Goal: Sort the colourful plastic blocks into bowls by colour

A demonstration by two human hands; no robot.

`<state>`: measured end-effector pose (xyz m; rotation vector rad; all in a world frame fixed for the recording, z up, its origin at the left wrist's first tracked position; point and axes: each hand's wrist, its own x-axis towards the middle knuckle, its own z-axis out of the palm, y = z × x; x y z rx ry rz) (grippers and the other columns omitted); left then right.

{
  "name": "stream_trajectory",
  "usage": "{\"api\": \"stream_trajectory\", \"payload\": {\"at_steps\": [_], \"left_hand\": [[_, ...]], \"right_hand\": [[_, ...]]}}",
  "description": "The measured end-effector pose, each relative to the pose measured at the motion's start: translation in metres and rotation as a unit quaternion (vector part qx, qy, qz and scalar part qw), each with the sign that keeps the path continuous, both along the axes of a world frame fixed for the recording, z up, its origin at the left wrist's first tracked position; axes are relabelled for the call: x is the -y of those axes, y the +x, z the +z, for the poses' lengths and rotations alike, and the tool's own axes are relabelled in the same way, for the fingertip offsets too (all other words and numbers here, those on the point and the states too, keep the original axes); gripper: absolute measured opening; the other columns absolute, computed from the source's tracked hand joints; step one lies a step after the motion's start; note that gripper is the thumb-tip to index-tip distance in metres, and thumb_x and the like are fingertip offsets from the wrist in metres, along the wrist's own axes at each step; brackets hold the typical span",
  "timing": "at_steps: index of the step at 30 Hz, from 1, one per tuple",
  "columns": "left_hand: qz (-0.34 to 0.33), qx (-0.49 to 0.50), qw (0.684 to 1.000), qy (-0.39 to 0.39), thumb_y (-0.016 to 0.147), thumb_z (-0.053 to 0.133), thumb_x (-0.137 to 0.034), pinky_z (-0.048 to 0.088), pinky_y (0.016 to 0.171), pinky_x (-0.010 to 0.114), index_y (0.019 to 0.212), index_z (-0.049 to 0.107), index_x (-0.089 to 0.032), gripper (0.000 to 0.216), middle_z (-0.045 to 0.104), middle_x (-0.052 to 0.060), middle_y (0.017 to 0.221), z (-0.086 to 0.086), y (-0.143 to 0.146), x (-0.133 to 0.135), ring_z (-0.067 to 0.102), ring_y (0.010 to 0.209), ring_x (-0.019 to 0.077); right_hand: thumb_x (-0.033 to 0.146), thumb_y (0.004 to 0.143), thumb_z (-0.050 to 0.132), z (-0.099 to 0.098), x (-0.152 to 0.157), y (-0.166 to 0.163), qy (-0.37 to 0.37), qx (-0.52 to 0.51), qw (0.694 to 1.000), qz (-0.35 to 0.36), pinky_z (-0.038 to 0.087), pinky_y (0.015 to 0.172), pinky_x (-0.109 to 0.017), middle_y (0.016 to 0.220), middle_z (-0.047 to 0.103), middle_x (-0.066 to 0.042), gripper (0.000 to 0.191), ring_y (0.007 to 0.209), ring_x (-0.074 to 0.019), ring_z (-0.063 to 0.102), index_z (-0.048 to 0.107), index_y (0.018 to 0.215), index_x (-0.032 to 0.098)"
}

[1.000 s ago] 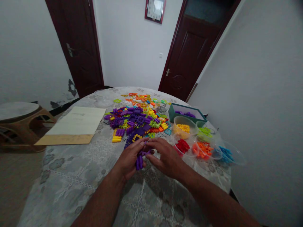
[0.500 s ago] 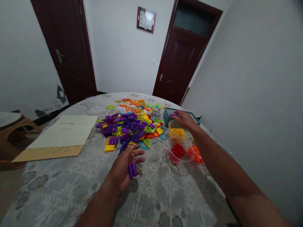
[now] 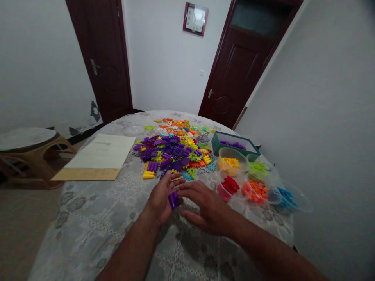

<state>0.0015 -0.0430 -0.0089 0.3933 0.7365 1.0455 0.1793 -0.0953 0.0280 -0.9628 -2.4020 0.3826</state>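
A purple plastic toy block [image 3: 174, 200] with rounded ridges rests in the palm of my left hand [image 3: 161, 201], which is turned upward over the near part of the table. Close by on the right, my right hand [image 3: 206, 207] has its thumb and fingers apart, reaching toward that block with nothing visible in its grasp. Just beyond both hands lies a mixed pile of toy blocks [image 3: 168, 150], mostly purple with some yellow, green and orange. Purple pieces [image 3: 233, 144] lie inside a green-edged box [image 3: 249, 147] at the back right.
Clear plastic bowls on the right hold yellow pieces [image 3: 230, 162], red pieces [image 3: 230, 185], orange pieces [image 3: 258, 191], green pieces [image 3: 258, 168] and blue pieces [image 3: 285, 197]. Paper sheets [image 3: 102, 152] lie on the left of the patterned tablecloth [image 3: 96, 218]. A stool [image 3: 32, 136] stands beyond the left edge.
My right hand has come back from the green-edged box, where it held something purple, to beside my left hand, its fingers now apart. The view has shifted somewhat.
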Motion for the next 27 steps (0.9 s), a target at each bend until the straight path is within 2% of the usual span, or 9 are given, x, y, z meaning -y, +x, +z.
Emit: {"api": "stream_trajectory", "payload": {"at_steps": [4,7,10,15,18,21,23,24,27], "left_hand": [[-0.007,0.011,1.000,-0.013,0.105,0.052,-0.046,0.056,0.061,0.027,0.112,0.064,-0.013,0.036,0.072,0.011,0.096,0.000,0.002,0.002,0.071,0.072,0.0172],[-0.026,0.011,0.999,-0.016,0.105,0.049,-0.049,0.055,0.057,0.027,0.114,0.064,-0.014,0.038,0.072,0.010,0.095,0.000,0.004,0.003,0.070,0.069,0.0174],[-0.043,0.008,0.999,-0.012,0.104,0.051,-0.051,0.052,0.054,0.026,0.114,0.064,-0.015,0.039,0.071,0.009,0.094,-0.002,0.005,0.004,0.069,0.066,0.0168],[-0.014,-0.022,0.999,0.026,0.104,0.053,-0.047,0.059,0.067,0.031,0.115,0.065,-0.015,0.036,0.072,0.012,0.101,-0.006,0.006,0.004,0.072,0.081,0.0205],[0.021,-0.076,0.995,0.055,0.102,0.057,-0.046,0.062,0.075,0.037,0.118,0.066,-0.017,0.034,0.072,0.015,0.112,-0.003,0.002,0.003,0.072,0.095,0.0247],[0.068,-0.133,0.985,0.087,0.098,0.063,-0.044,0.061,0.085,0.042,0.116,0.067,-0.018,0.033,0.072,0.015,0.116,0.002,-0.005,0.000,0.071,0.106,0.0276],[0.104,-0.181,0.970,0.123,0.094,0.067,-0.042,0.059,0.093,0.041,0.116,0.068,-0.019,0.032,0.072,0.013,0.116,0.006,-0.013,-0.004,0.070,0.111,0.0272],[0.122,-0.208,0.960,0.144,0.093,0.069,-0.042,0.057,0.097,0.040,0.116,0.068,-0.019,0.033,0.073,0.012,0.117,0.008,-0.018,-0.006,0.070,0.113,0.0267],[0.165,-0.307,0.916,0.200,0.086,0.077,-0.042,0.052,0.105,0.039,0.117,0.069,-0.021,0.039,0.074,0.011,0.119,0.011,-0.036,-0.015,0.069,0.117,0.0265]], "right_hand": [[0.019,0.092,0.069,-0.011,0.009,-0.015,0.004,0.019,1.000,-0.012,0.048,0.116,-0.052,0.139,0.063,-0.014,0.049,0.136,-0.0303,0.056,0.059,0.140,0.026],[0.018,0.093,0.068,-0.014,0.000,-0.015,0.005,0.006,1.000,0.000,0.048,0.117,-0.052,0.144,0.060,-0.014,0.049,0.138,-0.0298,0.055,0.058,0.140,0.026],[0.016,0.093,0.068,-0.012,-0.006,-0.015,-0.004,-0.022,0.999,0.035,0.046,0.118,-0.050,0.138,0.064,-0.012,0.043,0.136,-0.0275,0.056,0.061,0.134,0.026],[0.015,0.093,0.068,0.000,-0.009,-0.007,-0.025,-0.033,0.999,0.032,0.051,0.110,-0.045,0.129,0.070,-0.010,0.037,0.127,-0.0245,0.062,0.064,0.128,0.026],[0.020,0.095,0.068,0.010,-0.031,0.022,-0.022,-0.010,0.999,-0.047,0.054,0.100,-0.042,0.119,0.074,-0.007,0.029,0.112,-0.0225,0.069,0.068,0.124,0.026],[0.027,0.096,0.068,0.019,-0.077,0.071,0.025,0.032,0.984,-0.173,0.054,0.095,-0.038,0.108,0.076,-0.006,0.018,0.100,-0.0212,0.071,0.074,0.112,0.023],[0.028,0.093,0.070,0.026,-0.115,0.108,0.062,0.076,0.954,-0.284,0.053,0.093,-0.034,0.105,0.077,-0.006,0.018,0.097,-0.0209,0.071,0.077,0.108,0.022],[0.029,0.090,0.072,0.030,-0.133,0.126,0.086,0.092,0.928,-0.350,0.053,0.093,-0.033,0.104,0.078,-0.006,0.018,0.097,-0.0213,0.071,0.078,0.106,0.022],[0.027,0.091,0.063,0.045,-0.177,0.168,0.132,0.077,0.877,-0.455,0.050,0.100,-0.043,0.109,0.076,-0.017,0.026,0.104,-0.0294,0.068,0.076,0.109,0.013]]}}
